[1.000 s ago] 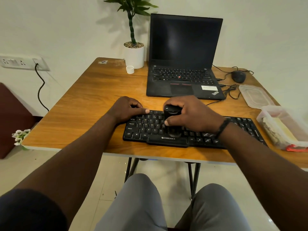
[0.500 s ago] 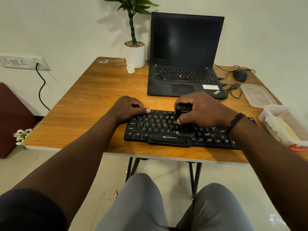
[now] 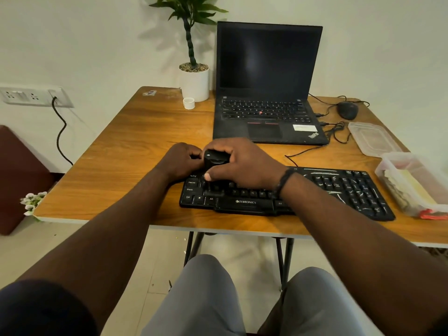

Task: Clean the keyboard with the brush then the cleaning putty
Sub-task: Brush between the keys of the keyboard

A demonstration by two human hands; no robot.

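Note:
A black Zebronics keyboard (image 3: 339, 190) lies along the near edge of the wooden table (image 3: 126, 151). My right hand (image 3: 244, 163) grips a black brush (image 3: 214, 158) by its rounded top, with the bristles down on the keys at the keyboard's left end. My left hand (image 3: 181, 161) rests with curled fingers on the keyboard's upper left corner, right beside the brush. A clear tub (image 3: 412, 185) at the right edge holds a pale yellowish mass that may be the putty.
An open black laptop (image 3: 266, 93) stands behind the keyboard. A white potted plant (image 3: 195, 81) and a small white cap (image 3: 188, 103) sit at the back. A mouse (image 3: 348, 110) with cables and a clear lid (image 3: 373, 138) lie at the right.
My right hand has swept the brush leftward across the keys, from the middle of the keyboard to its left end. My left hand has stayed at the upper left corner.

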